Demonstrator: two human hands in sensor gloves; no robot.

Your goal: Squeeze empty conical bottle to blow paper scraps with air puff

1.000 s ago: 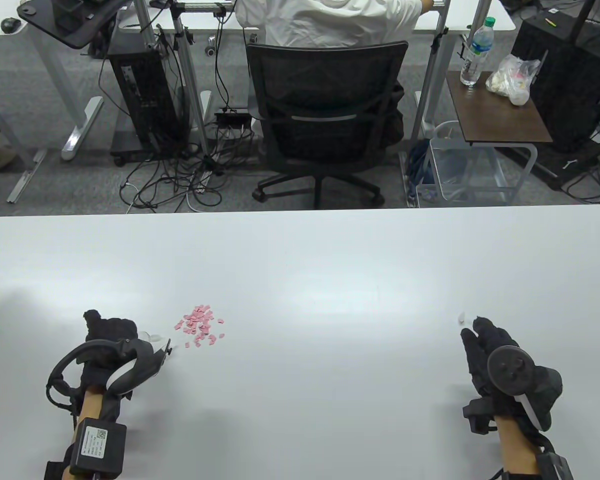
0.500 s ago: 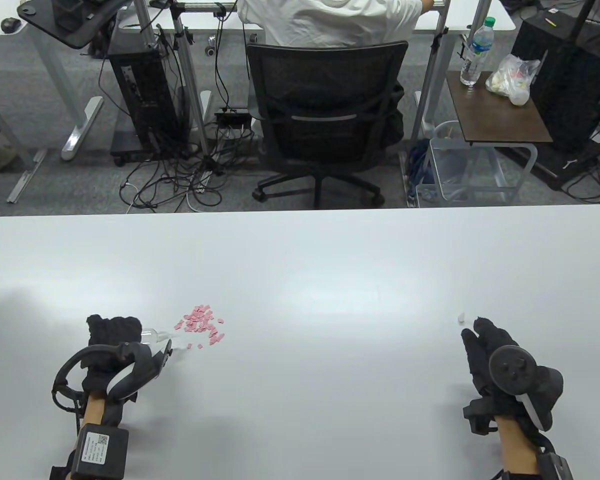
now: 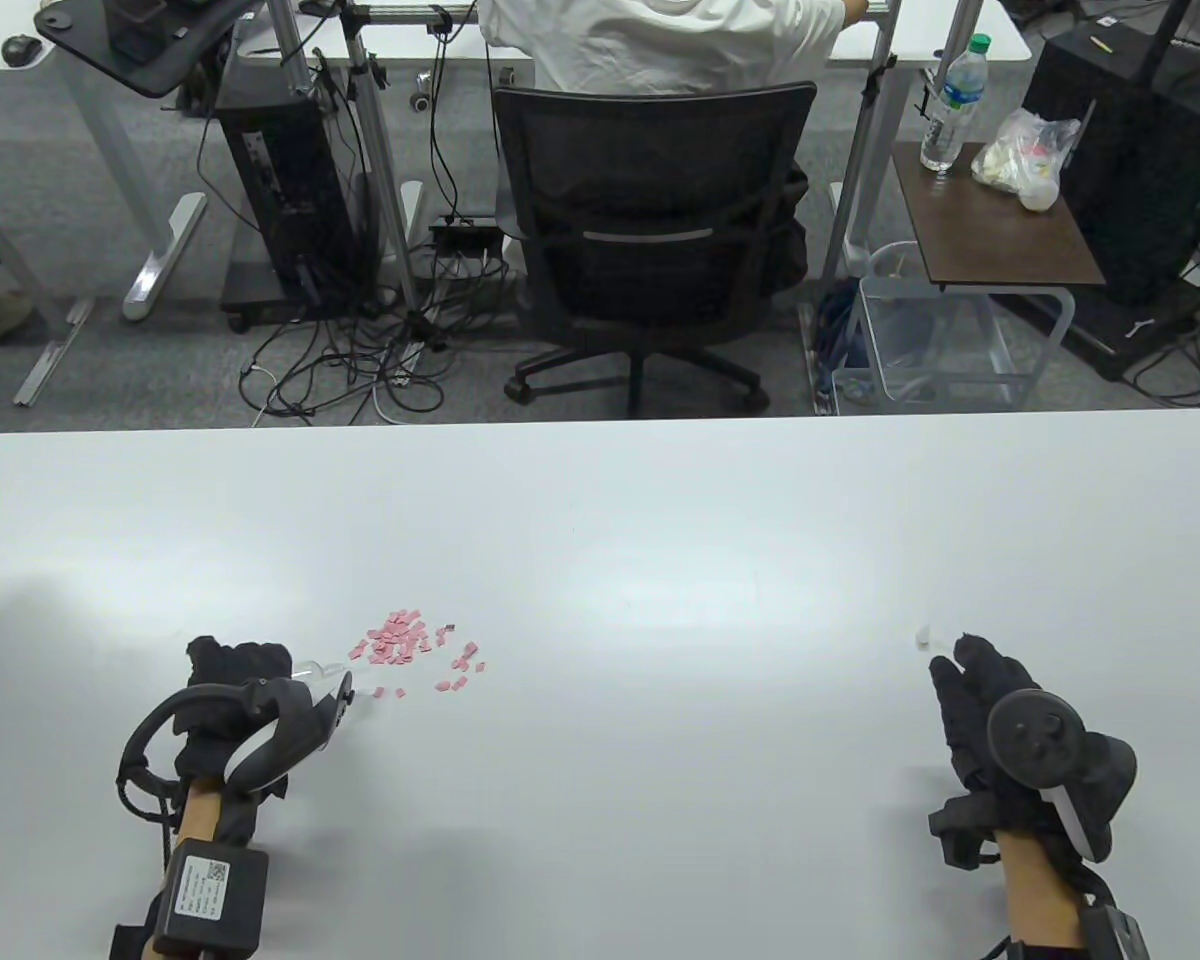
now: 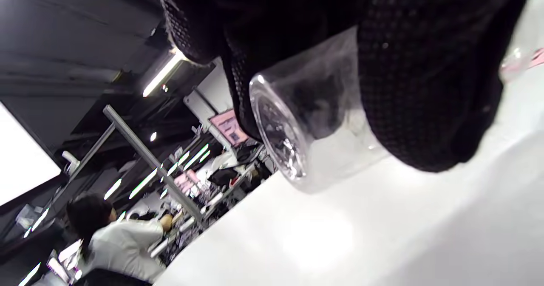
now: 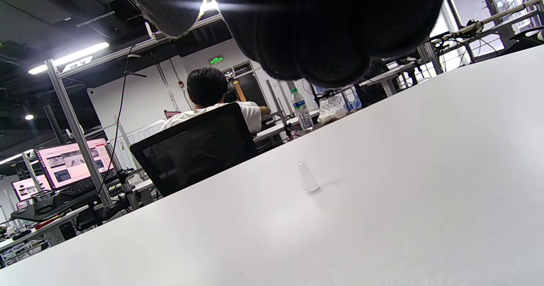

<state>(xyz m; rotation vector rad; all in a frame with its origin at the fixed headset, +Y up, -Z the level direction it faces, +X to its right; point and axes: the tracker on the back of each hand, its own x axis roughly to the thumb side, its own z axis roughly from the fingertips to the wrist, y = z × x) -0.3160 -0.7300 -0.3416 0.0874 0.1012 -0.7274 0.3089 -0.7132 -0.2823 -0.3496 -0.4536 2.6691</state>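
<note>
Left hand (image 3: 235, 690) fingers wrap the clear bottle (image 4: 314, 120), nozzle just beside the pink scraps (image 3: 410, 650), broad bare table (image 3: 660, 520) beyond; right hand (image 3: 980, 700) rests near the small cap (image 3: 923, 633), fingers together

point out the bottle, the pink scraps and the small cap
bottle (image 4: 314, 120): left wrist view, on its clear side wall near the base.
scraps (image 3: 400, 640): table view, on the middle of the main pink cluster.
cap (image 5: 307, 177): right wrist view, on its side, where it stands on the table.
</note>
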